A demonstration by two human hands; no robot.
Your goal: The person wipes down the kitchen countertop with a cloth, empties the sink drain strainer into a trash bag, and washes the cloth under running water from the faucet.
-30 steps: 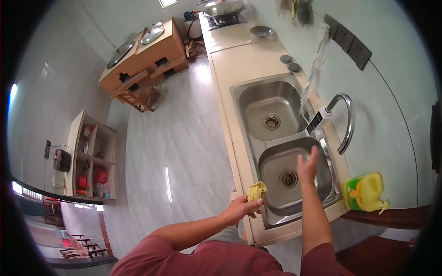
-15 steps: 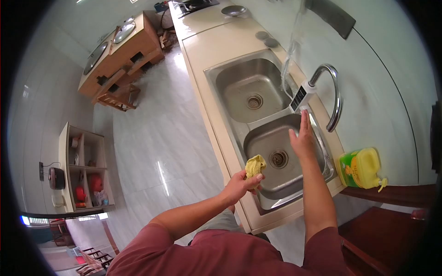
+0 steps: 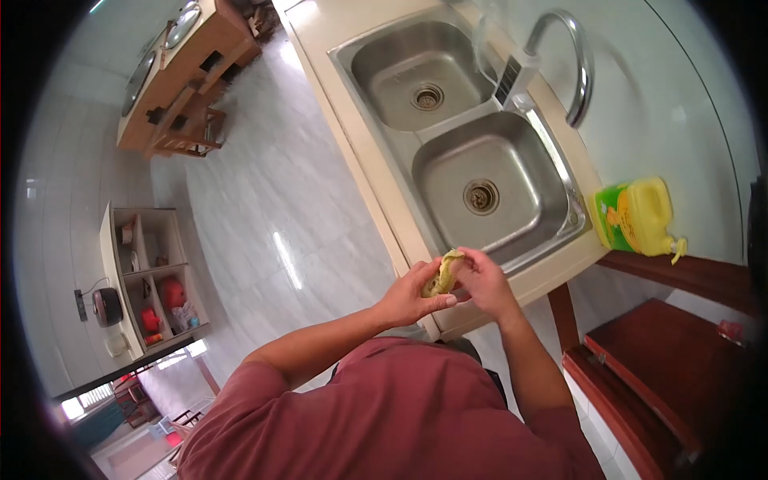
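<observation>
A crumpled yellow cloth (image 3: 442,277) is between my two hands, just over the front edge of the counter. My left hand (image 3: 410,298) is closed around it from the left, thumb along the lower side. From the right, my right hand (image 3: 483,283) has its bent fingers on the cloth's edge; part of the cloth is hidden by the fingers. Beyond the hands lies the near basin of the steel sink (image 3: 512,156), its drain (image 3: 482,197) uncovered. The curved chrome faucet (image 3: 586,60) rises from a white body with a dark display (image 3: 509,82).
The sink's far basin (image 3: 392,80) adjoins the near one. A yellow detergent jug (image 3: 644,216) with a pump stands right of the sink. Dark red wooden furniture (image 3: 668,372) is at the lower right. Open shelves (image 3: 164,232) and a brick stove (image 3: 188,76) are across the floor.
My right hand has come back from the faucet body to the cloth in my left hand. The view has tilted down, so the sink appears higher.
</observation>
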